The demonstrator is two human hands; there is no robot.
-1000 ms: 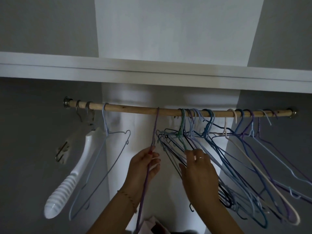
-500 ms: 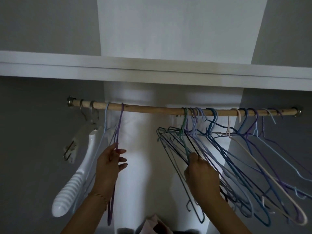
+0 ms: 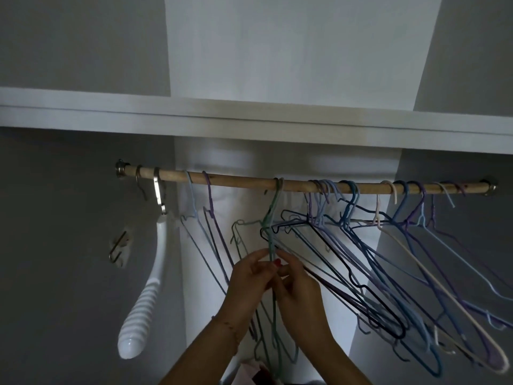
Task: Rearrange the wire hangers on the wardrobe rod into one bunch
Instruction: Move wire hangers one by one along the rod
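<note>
Both hands meet under the rod point(image 3: 236, 182): the left hand point(image 3: 251, 276) and right hand point(image 3: 298, 284) pinch a green hanger point(image 3: 273, 215) with curled fingers, its hook mid-rod. Two hangers point(image 3: 206, 207) hang at the left; most point(image 3: 388, 245) crowd the right, loosely spread. Barely begun, I'd say.

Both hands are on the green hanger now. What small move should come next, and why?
Probably slide the green hanger left along the rod to the purple hanger and light blue hanger. Left hand and right hand pinch its wires, its hook sits alone mid-rod, and those two already hang together.
</note>
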